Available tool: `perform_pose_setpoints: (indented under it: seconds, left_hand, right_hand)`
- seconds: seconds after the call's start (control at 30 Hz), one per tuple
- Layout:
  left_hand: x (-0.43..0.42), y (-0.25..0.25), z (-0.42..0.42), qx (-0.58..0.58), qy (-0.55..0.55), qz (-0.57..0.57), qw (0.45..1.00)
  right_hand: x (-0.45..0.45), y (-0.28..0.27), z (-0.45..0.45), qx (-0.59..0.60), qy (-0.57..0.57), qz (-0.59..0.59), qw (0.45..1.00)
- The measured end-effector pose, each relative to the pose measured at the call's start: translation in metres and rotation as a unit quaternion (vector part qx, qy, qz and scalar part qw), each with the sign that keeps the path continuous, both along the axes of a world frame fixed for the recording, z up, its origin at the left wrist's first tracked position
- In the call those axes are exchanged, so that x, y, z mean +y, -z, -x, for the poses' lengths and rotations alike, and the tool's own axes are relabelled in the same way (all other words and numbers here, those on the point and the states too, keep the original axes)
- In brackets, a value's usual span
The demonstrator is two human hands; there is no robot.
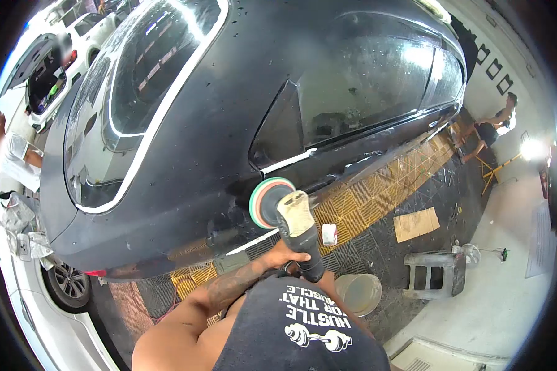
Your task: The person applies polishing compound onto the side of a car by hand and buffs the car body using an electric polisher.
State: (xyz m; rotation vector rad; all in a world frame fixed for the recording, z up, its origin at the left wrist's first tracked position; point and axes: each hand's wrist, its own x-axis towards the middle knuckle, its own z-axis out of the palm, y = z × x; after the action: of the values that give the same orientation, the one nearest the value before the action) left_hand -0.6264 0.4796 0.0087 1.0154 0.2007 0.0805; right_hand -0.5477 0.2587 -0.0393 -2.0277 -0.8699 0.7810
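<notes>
We've got our L hand [283, 253] in view — fingers clamped round the cylindrical blk-and-beige polisher [299, 217]; R hand's hidden behind it, can't tell its fingers. Tool's at the smooth, curved dark car [185, 210], w/ its round, layered pad [258, 203] below white tape [288, 162] — gridded yellow tiles [365, 210] underfoot, round bucket [359, 294] nearby.

Dark sleeveless shirt [269, 337]; white barbell print [319, 338]; tattooed left forearm [234, 284].
</notes>
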Motion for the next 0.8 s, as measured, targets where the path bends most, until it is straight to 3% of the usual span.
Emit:
perform_pose_setpoints:
  seconds: [0.07, 0.13, 0.2, 0.23, 0.33, 0.4, 0.47, 0.53, 0.6, 0.67, 0.73, 0.8]
  left_hand:
    - [0.000, 0.005, -0.001, 0.012, -0.006, -0.006, 1.000]
    - [0.003, -0.006, -0.007, 0.024, -0.013, -0.011, 1.000]
    - [0.007, -0.037, -0.025, 0.055, 0.018, -0.036, 0.998]
    - [0.008, -0.013, -0.039, 0.038, 0.046, -0.047, 0.997]
    - [0.006, -0.040, -0.065, 0.010, 0.059, 0.013, 0.998]
    - [0.003, -0.018, -0.087, 0.015, 0.063, -0.010, 0.998]
    - [0.003, -0.019, -0.098, -0.024, 0.056, -0.008, 0.998]
    - [0.003, -0.008, -0.100, -0.026, 0.058, -0.022, 0.998]
    - [0.002, -0.010, -0.094, -0.043, 0.018, -0.023, 0.999]
    - [0.007, -0.026, -0.076, -0.017, 0.051, -0.010, 0.999]
    - [0.013, -0.031, -0.058, 0.008, 0.082, 0.002, 0.997]
    - [0.011, -0.016, -0.043, 0.020, 0.028, -0.057, 0.998]
  right_hand:
    - [0.005, -0.019, -0.003, -0.005, -0.003, 0.038, 0.999]
    - [0.012, -0.033, -0.005, 0.064, 0.053, 0.054, 0.995]
    - [0.010, -0.015, -0.009, 0.040, 0.078, 0.023, 0.996]
    - [0.007, -0.009, -0.013, 0.024, 0.102, 0.022, 0.994]
    - [0.003, -0.001, -0.026, 0.019, 0.124, 0.041, 0.991]
    - [0.011, -0.021, -0.029, 0.081, 0.199, 0.008, 0.977]
    - [0.010, -0.005, -0.033, 0.089, 0.196, -0.009, 0.976]
    - [0.000, 0.033, -0.035, 0.025, 0.239, 0.014, 0.971]
    - [0.002, 0.027, -0.035, 0.027, 0.217, 0.043, 0.975]
    - [0.013, -0.010, -0.028, 0.058, 0.176, -0.047, 0.982]
    - [0.014, -0.005, -0.024, 0.058, 0.150, -0.047, 0.986]
    - [0.012, 0.016, -0.022, 0.057, 0.125, -0.048, 0.989]
